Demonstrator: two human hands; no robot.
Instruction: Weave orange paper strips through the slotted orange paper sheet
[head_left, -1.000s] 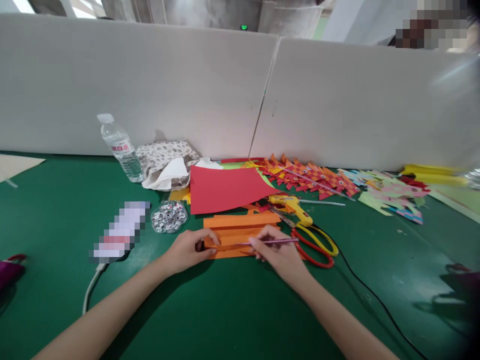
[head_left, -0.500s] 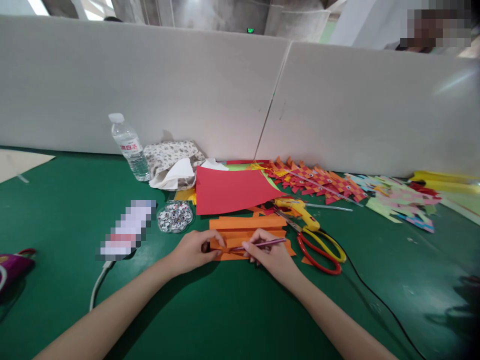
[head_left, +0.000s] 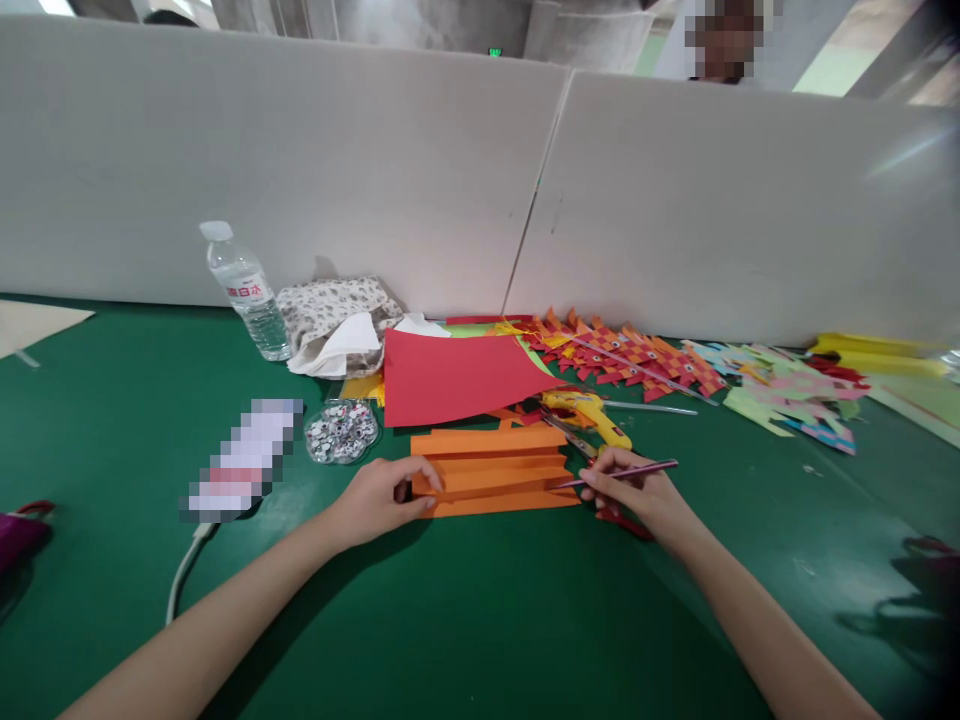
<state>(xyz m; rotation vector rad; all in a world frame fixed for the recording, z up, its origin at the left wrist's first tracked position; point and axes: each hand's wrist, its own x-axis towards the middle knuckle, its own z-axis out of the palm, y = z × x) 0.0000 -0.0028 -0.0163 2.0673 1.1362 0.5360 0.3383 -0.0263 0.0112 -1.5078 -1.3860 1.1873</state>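
Note:
A creased sheet of orange paper [head_left: 491,470] lies on the green table, its folds running left to right. My left hand [head_left: 382,500] grips its left edge between thumb and fingers. A dark reddish pencil [head_left: 645,469] is held in my right hand [head_left: 626,488], its tip touching the paper near the right end of a fold. Partly hidden beneath that hand are scissors [head_left: 634,526] with a red handle. Just behind the orange paper is a large red sheet [head_left: 457,380].
A yellow glue gun [head_left: 592,412] lies behind my right hand. Left of the papers are a bag of googly eyes [head_left: 341,432], a phone [head_left: 247,455] on a cable, a water bottle [head_left: 251,300] and a patterned cloth pouch [head_left: 330,310]. Red-orange woven paper fish [head_left: 630,355] lie near the white partition [head_left: 337,170].
My right hand has moved right along the orange paper with the pencil, from its middle to its right end, and now covers the scissors. My left hand keeps its grip on the left edge.

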